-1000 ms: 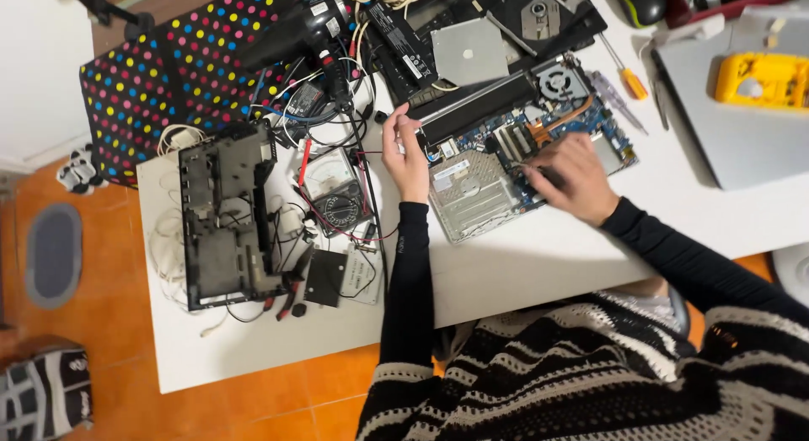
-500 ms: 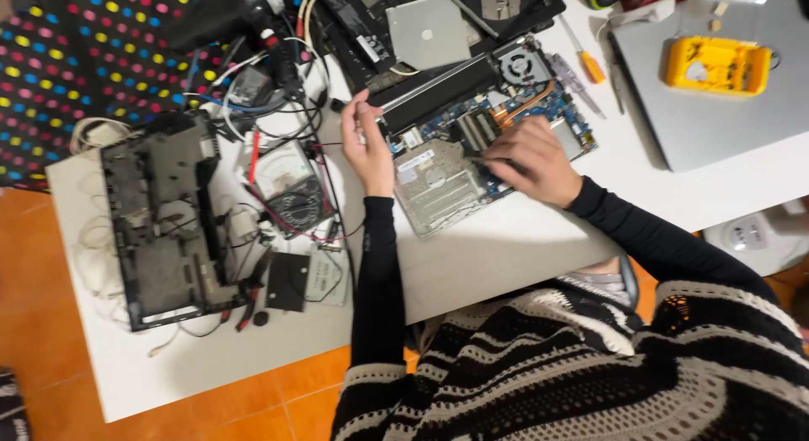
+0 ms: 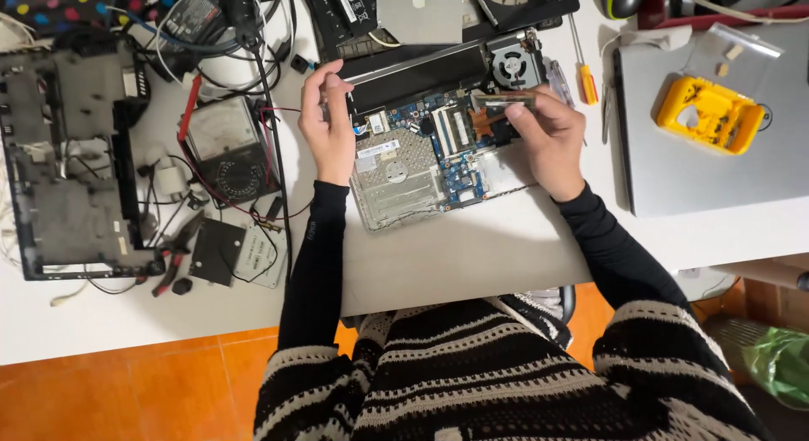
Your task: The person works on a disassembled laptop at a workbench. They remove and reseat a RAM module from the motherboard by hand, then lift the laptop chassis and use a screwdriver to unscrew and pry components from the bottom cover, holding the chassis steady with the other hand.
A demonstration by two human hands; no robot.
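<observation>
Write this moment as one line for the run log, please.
left hand: on opened laptop edge | right hand: holds thin flat part above board | table: white

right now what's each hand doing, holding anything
Left hand: fingers pinched at the left edge of the opened laptop; what it grips cannot be told.
Right hand: closed on a narrow memory module above the board.

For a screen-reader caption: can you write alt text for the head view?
A person's left hand and right hand work on an opened laptop on a white table, the right hand pinching a small flat part; a yellow tool lies nearby.
</observation>
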